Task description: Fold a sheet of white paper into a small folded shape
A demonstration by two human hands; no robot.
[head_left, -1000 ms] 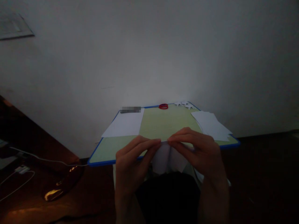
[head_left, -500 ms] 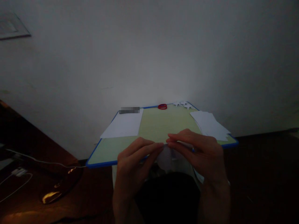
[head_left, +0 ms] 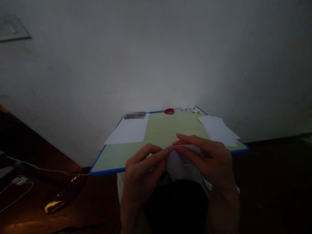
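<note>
A piece of white paper (head_left: 175,164) hangs between my two hands, just in front of the table's near edge. My left hand (head_left: 146,169) pinches its upper edge from the left, thumb below and fingers above. From the other side, my right hand (head_left: 209,159) grips the same edge between thumb and fingers, with its index finger lifted a little. The fingertips of both hands nearly meet at the paper's top. Part of the paper lies hidden behind the right fingers.
The green table (head_left: 170,130) has a blue rim. On it lie a white sheet (head_left: 129,131) at left with a dark pixelated object (head_left: 134,115), red-handled scissors (head_left: 169,111) at the back, small folded paper pieces (head_left: 191,109), and stacked sheets (head_left: 218,130) at right. A white cable (head_left: 48,169) runs at left.
The paper's top edge has risen slightly and more of its face shows. My left hand has shifted a little to the right, and the right index finger has lifted.
</note>
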